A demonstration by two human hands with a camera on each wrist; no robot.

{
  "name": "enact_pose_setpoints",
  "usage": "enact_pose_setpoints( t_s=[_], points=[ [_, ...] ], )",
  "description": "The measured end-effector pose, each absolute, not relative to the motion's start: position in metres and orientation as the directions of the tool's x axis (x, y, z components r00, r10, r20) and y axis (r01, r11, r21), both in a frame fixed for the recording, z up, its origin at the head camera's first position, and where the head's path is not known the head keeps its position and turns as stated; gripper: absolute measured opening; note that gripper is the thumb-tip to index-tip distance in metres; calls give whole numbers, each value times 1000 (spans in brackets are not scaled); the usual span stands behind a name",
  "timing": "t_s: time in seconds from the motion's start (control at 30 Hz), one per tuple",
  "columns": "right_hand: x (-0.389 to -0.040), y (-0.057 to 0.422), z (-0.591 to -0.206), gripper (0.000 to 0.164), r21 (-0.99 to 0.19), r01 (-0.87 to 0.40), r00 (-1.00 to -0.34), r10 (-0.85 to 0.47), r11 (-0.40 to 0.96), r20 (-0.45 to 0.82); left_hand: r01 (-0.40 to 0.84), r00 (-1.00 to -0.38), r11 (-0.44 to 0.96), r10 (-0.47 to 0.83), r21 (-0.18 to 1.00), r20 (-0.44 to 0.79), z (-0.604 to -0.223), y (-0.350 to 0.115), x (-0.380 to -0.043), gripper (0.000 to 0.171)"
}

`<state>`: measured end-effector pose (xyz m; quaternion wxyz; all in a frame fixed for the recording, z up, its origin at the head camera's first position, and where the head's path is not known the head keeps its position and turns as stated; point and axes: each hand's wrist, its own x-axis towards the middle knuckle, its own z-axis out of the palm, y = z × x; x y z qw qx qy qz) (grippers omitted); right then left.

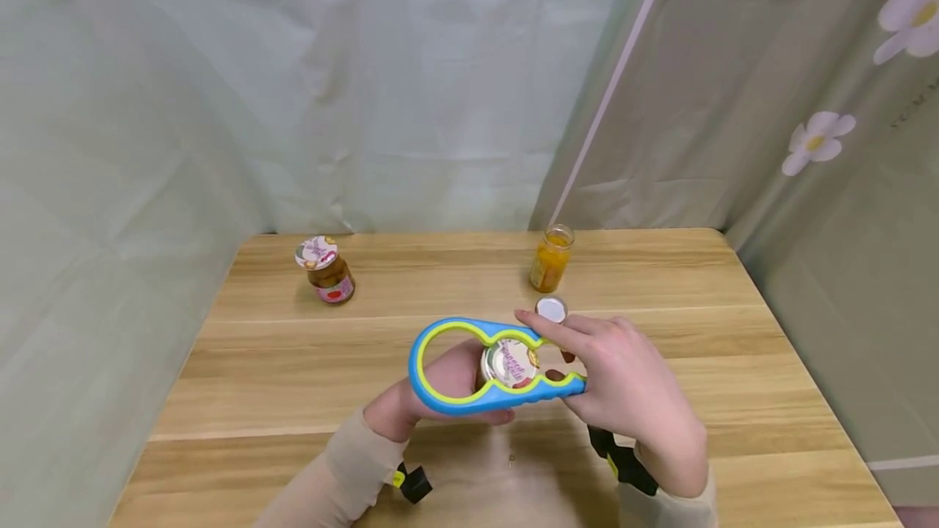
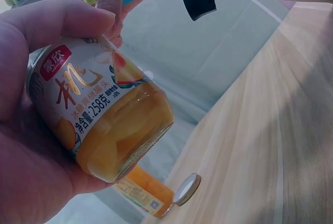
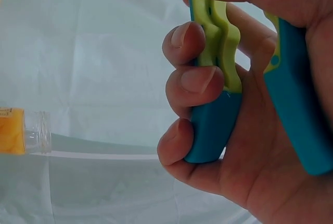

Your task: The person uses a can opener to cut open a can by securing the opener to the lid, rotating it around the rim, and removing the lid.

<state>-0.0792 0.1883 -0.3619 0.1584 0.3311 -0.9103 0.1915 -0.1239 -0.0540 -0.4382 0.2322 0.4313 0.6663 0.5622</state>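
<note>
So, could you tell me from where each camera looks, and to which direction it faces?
Head: worn on the head, it faces forward and down at the table; left hand, right hand and both sleeves show.
Left wrist: worn there, it looks at the left hand gripping a jar; part of the right hand and its sleeve show too.
Right wrist: worn there, it faces the curtain past the right hand's fingers, curled around the opener.
Head and left wrist share the jar and a loose lid.

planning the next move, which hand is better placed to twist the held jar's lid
Probably the right hand: it grips the opener, and the lid shows through it. The left hand is curled around the jar, so seems better suited to steadying.
</note>
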Motion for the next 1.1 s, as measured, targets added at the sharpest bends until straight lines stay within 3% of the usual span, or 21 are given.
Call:
enact_pose_setpoints(
  t_s=[0.37, 0.77, 1.1],
  points=[
    [-77, 192, -360, 93, -229, -640, -741, -509, 734, 439, 370, -501, -21, 837, 929, 219, -442, -50, -130, 72],
    [-81, 188, -355, 92, -241, -593, -760, -436, 768, 481, 292, -561, -85, 791, 952, 243, -437, -49, -133, 75],
    [-79, 184, -359, 91, -223, -657, -702, -478, 720, 527, 337, -554, -11, 806, 941, 208, -440, -53, -129, 73]
  ],
)
